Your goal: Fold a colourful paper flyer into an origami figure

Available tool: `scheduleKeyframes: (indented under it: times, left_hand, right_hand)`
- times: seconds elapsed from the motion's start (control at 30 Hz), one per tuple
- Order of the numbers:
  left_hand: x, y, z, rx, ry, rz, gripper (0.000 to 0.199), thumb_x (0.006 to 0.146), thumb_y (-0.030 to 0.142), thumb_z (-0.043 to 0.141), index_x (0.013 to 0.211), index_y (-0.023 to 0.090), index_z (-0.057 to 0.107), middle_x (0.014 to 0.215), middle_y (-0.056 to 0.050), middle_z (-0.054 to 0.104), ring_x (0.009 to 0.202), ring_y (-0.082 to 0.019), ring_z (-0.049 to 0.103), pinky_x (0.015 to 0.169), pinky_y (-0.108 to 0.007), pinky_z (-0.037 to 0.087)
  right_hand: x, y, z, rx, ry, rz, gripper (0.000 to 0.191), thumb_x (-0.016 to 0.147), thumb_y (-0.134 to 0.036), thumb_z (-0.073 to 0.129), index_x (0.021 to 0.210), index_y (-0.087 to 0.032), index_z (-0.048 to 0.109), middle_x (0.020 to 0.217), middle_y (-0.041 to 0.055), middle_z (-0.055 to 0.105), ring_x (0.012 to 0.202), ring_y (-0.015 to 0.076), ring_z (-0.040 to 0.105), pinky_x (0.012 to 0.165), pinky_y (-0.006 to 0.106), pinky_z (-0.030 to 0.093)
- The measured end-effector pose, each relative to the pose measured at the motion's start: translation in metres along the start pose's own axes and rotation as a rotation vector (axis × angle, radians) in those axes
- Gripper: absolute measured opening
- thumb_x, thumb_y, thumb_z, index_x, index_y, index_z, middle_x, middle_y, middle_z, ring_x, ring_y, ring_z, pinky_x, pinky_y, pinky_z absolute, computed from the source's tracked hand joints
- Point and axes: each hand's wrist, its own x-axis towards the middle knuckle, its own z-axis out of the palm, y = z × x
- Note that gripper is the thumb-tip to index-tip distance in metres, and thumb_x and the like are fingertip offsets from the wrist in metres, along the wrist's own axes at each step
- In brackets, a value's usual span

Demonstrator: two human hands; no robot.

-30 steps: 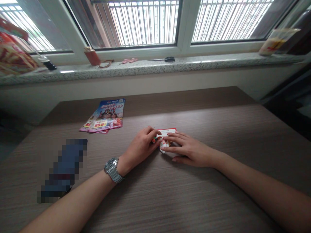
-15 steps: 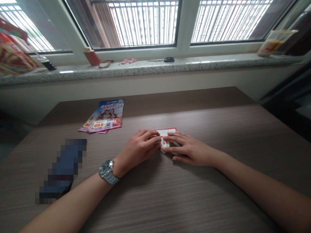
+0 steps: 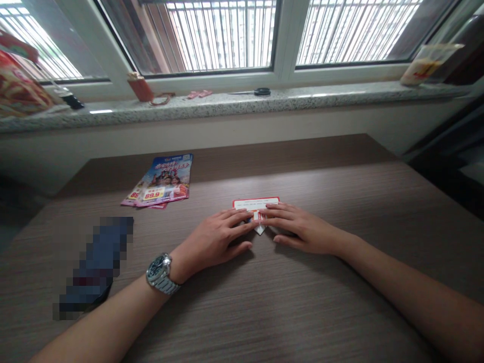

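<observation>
A folded paper [image 3: 255, 203], white with a red border and coloured print, lies on the brown table [image 3: 234, 307]. Its near end narrows to a point facing me. My left hand [image 3: 214, 237], with a silver watch [image 3: 162, 274] on the wrist, lies over the paper's left side, fingers stretched out and thumb apart on the table. From the right, my right hand [image 3: 304, 228] rests its spread fingertips on the paper's other side. Both hands press flat and grip nothing. Fingers hide part of the paper's middle and its sides.
Printed flyers [image 3: 162, 181] lie at the back left of the table. A blurred-out dark blue object [image 3: 98, 264] is beside my left forearm. On the stone windowsill [image 3: 302, 101] are scissors [image 3: 260, 92], a red box-like item [image 3: 139, 88] and a plastic cup [image 3: 425, 64].
My left hand has flattened, its thumb moving out towards me. More of the paper's far edge shows, and its point now faces me between the hands.
</observation>
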Motion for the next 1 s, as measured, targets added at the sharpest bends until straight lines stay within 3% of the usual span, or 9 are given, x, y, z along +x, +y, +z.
scheduleKeyframes:
  times: [0.87, 1.0]
  left_hand:
    - [0.0029, 0.0098, 0.005, 0.01, -0.008, -0.067, 0.055, 0.101, 0.045, 0.055, 0.153, 0.028, 0.044, 0.151, -0.012, 0.051, 0.137, -0.033, 0.05, 0.114, -0.054, 0.044]
    - [0.0025, 0.0096, 0.0054, 0.019, -0.036, -0.074, 0.056, 0.103, 0.045, 0.052, 0.155, 0.026, 0.041, 0.153, -0.012, 0.048, 0.139, -0.032, 0.048, 0.115, -0.052, 0.043]
  right_hand:
    - [0.0002, 0.0013, 0.001, -0.008, -0.004, 0.019, 0.052, 0.102, -0.035, 0.056, 0.152, -0.025, 0.045, 0.154, 0.0087, 0.052, 0.147, 0.0269, 0.041, 0.123, 0.054, 0.033]
    - [0.0009, -0.0004, -0.0017, -0.016, -0.007, -0.001, 0.049, 0.101, -0.035, 0.059, 0.148, -0.025, 0.051, 0.154, 0.0099, 0.051, 0.147, 0.0277, 0.041, 0.121, 0.053, 0.034]
